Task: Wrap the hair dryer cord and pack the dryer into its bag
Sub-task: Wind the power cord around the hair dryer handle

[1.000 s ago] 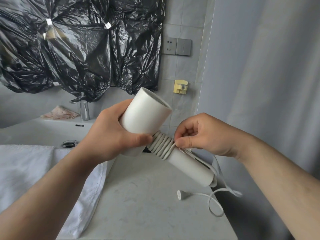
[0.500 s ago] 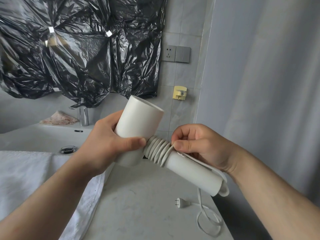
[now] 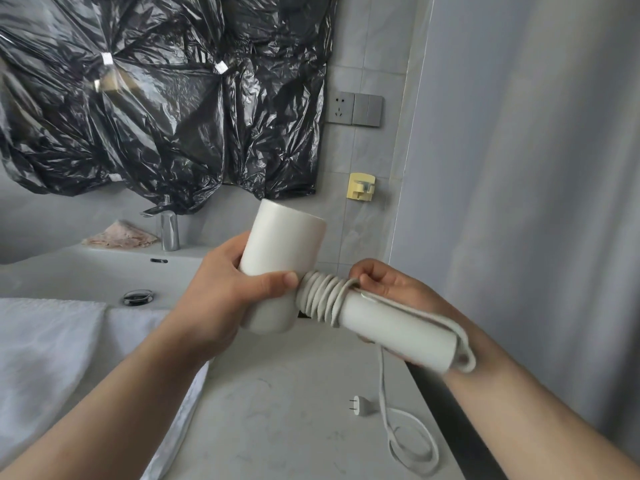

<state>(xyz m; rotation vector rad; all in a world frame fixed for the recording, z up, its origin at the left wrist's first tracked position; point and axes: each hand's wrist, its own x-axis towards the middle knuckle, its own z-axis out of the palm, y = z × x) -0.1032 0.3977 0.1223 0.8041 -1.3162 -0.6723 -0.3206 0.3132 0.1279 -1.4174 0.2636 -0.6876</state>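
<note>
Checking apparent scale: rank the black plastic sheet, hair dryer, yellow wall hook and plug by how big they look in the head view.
1. black plastic sheet
2. hair dryer
3. yellow wall hook and plug: nearly alike, and the plug lies nearer, so unranked.

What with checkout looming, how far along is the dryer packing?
Done: several turns of cord wrap the hair dryer handle. In hand: the left hand grips the barrel while the right hand pinches the cord at the coil. Remaining: a loose loop and the plug lie on the counter; no bag in view.
</note>
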